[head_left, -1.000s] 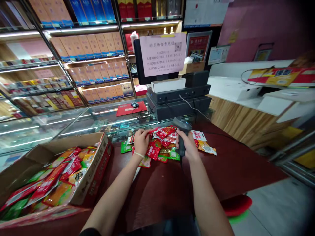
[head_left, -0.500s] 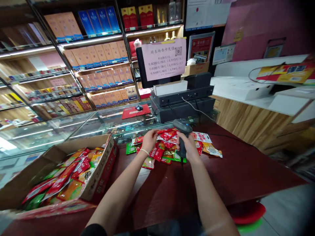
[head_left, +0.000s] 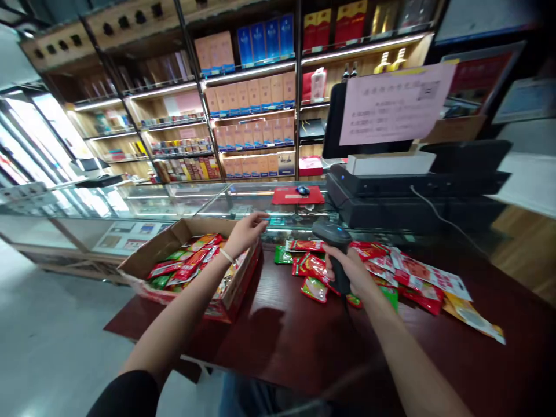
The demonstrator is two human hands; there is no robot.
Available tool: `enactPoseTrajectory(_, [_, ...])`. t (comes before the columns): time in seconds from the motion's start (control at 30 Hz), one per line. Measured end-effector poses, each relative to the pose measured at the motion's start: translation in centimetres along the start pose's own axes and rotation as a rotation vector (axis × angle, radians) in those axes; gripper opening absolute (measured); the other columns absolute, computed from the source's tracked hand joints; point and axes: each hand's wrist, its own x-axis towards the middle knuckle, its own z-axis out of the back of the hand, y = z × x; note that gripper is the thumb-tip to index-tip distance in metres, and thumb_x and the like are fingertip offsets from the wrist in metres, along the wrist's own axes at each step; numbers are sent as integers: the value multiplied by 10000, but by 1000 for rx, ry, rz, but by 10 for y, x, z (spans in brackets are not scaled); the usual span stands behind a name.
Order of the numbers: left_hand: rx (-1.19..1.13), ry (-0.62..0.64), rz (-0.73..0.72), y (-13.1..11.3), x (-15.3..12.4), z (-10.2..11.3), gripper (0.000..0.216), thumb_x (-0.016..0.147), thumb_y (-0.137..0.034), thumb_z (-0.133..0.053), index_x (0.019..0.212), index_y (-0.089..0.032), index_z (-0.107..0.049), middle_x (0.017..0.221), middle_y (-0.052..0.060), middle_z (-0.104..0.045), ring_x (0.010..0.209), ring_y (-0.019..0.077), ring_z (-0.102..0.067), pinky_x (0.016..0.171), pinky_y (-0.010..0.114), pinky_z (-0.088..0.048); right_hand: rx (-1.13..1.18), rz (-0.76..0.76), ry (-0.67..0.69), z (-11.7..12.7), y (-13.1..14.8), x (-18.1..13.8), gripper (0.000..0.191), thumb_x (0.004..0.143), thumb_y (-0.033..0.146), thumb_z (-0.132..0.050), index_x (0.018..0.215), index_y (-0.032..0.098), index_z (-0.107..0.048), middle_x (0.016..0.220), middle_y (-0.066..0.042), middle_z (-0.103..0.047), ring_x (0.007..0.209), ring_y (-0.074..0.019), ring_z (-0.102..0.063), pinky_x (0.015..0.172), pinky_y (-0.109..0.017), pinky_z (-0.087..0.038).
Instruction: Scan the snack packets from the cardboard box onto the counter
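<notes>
My right hand (head_left: 353, 272) grips the handle of a black barcode scanner (head_left: 333, 236), held over a spread of red, green and orange snack packets (head_left: 391, 269) on the dark red counter (head_left: 304, 341). My left hand (head_left: 247, 230) hovers above the right end of a cardboard box (head_left: 143, 263) filled with similar packets. Its fingers are loosely apart and I see nothing in them.
A black till with a monitor (head_left: 332, 119) and a pink paper notice (head_left: 393, 104) stands behind the packets. A glass display case (head_left: 174, 200) with a red mouse mat (head_left: 297, 195) runs to the left. Shelves of boxed goods (head_left: 252, 127) fill the back wall.
My left hand left the packet pile and swung left to over the box. The view turned left. The right hand kept the scanner over the packets.
</notes>
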Motion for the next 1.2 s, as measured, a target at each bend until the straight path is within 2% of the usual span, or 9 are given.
enactPoseTrajectory(0.13, [56,-70,59,37,4,44,300,831,-342,-570,1070,-175,-638,878,55,-692,760,160,-651,701,276,-523,4,-22,84,-38,4,18,345,761,439,-713,613,179,-541,487,36,-531,341,-96,-477,311,-207,-367])
enactPoseTrajectory(0.3, [235,-66,159,99,11,60,302,822,-317,-574,1081,-168,-616,974,80,-702,901,193,-666,833,308,-515,-20,-1,133,-77,3,41,339,767,436,-703,612,180,-544,473,41,-521,330,-98,-466,314,-216,-381])
enactPoseTrajectory(0.4, [374,80,205,128,17,59,317,840,-265,-529,1133,-161,-592,1055,101,-699,966,206,-664,863,305,-503,-10,-1,134,-89,0,50,325,753,436,-712,635,188,-538,459,48,-516,318,-99,-454,306,-215,-369])
enactPoseTrajectory(0.53, [512,253,150,147,30,52,308,825,-201,-511,1115,-165,-608,1054,110,-699,972,222,-659,861,305,-485,-29,-15,143,-94,-2,53,334,757,445,-705,641,188,-526,463,48,-512,325,-93,-451,311,-207,-372])
enactPoseTrajectory(0.67, [535,333,42,159,32,29,228,818,-212,-551,1024,-176,-641,1058,125,-678,1003,240,-633,893,315,-452,-32,8,113,-92,0,51,278,754,430,-707,776,195,-558,486,64,-522,331,-91,-457,306,-190,-366])
enactPoseTrajectory(0.8, [723,372,-33,169,16,5,278,850,-220,-534,1116,-163,-585,1097,169,-619,1023,267,-606,901,371,-443,-40,-10,111,-86,0,52,297,739,440,-714,787,196,-551,494,63,-527,323,-89,-458,303,-195,-378])
enactPoseTrajectory(0.93, [752,385,-33,173,16,4,189,881,-283,-494,925,-159,-629,1002,172,-615,968,279,-607,885,388,-442,-28,-29,83,-81,0,55,308,735,434,-727,822,196,-551,490,62,-529,328,-97,-465,304,-201,-387])
enactPoseTrajectory(1.07, [579,298,2,166,27,21,163,867,-295,-505,797,-186,-604,876,116,-642,870,242,-627,817,326,-454,-41,-26,66,-78,4,52,322,724,444,-735,801,189,-552,489,60,-528,326,-93,-465,307,-200,-387])
enactPoseTrajectory(1.2, [276,-80,167,146,31,36,151,910,-338,-446,907,-206,-518,764,52,-629,736,206,-633,700,308,-479,-49,-12,41,-74,9,47,322,722,450,-736,779,184,-564,497,55,-532,329,-91,-465,313,-204,-392])
